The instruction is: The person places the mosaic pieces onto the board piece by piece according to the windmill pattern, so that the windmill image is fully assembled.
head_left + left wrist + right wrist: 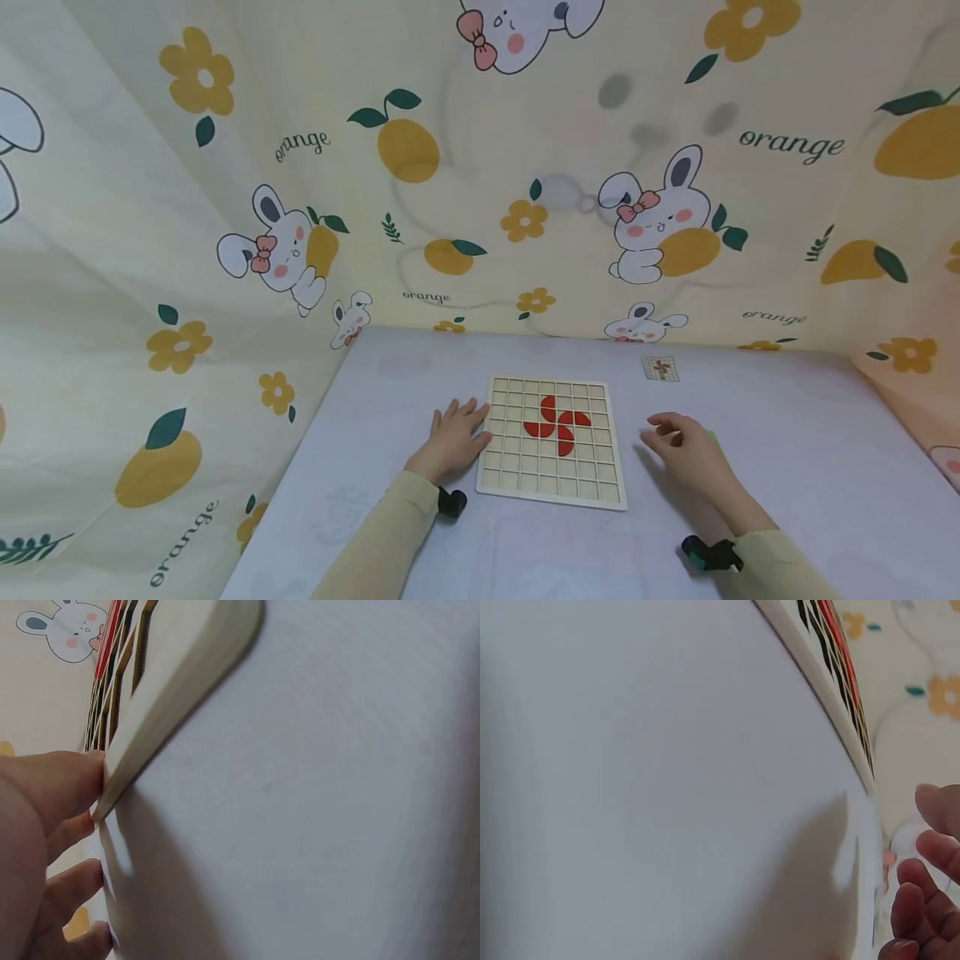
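A square wooden grid board [517, 481] lies on the table, with several red petal-shaped pieces [566, 440] set in its cells as a pinwheel. At its left edge rests my left hand [450, 442], fingers spread; the thumb [64, 784] touches the board's side in the left wrist view. To the right of the board, my right hand [693, 458] hovers over the table with loosely bent fingers and nothing visible in them. Partly hidden behind that hand is a bit of something green [712, 436]; its shape cannot be made out.
Toward the back right of the table lies a small card [661, 368] printed with a red pinwheel on a grid. The pale table [420, 358] ends at a patterned cloth backdrop [480, 275]. Each wrist carries a small black camera [452, 503].
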A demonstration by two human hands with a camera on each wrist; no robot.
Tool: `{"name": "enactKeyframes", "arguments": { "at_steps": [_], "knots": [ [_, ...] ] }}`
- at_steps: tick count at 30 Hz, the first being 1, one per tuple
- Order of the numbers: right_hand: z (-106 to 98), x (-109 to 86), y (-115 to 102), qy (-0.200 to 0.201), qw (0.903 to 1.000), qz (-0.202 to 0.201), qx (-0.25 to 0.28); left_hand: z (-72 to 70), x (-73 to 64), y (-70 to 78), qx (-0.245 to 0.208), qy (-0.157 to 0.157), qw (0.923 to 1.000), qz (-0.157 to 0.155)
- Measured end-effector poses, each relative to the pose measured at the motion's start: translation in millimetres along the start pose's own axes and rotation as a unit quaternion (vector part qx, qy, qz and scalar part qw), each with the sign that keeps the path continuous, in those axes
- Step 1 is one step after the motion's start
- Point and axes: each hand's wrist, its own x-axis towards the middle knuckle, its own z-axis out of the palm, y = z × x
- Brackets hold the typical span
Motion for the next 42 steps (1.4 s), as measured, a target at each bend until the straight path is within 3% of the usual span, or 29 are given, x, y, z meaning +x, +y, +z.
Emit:
{"name": "enactKeyframes", "arguments": {
  "at_steps": [10, 18, 31, 42],
  "knots": [
    [-32, -2.8, 38, 0.005, 0.9996, 0.027, 0.001, -0.8, -0.5, 3.5, -0.006, -0.005, 1.0000, 0.003],
    [-46, -6.7, 51, 0.013, 0.9991, 0.039, -0.008, 1.5, 0.7, 3.6, -0.007, -0.003, 1.0000, 0.004],
    [-48, -3.0, 76, 0.004, 0.9972, 0.074, -0.009, 4.1, 1.0, 5.9, 0.000, -0.001, 1.0000, 0.004],
    [-39, 3.9, 73, 0.002, 0.9938, 0.105, 0.037, 0.1, -1.3, 2.0, -0.001, 0.006, 1.0000, -0.001]
  ]
}}
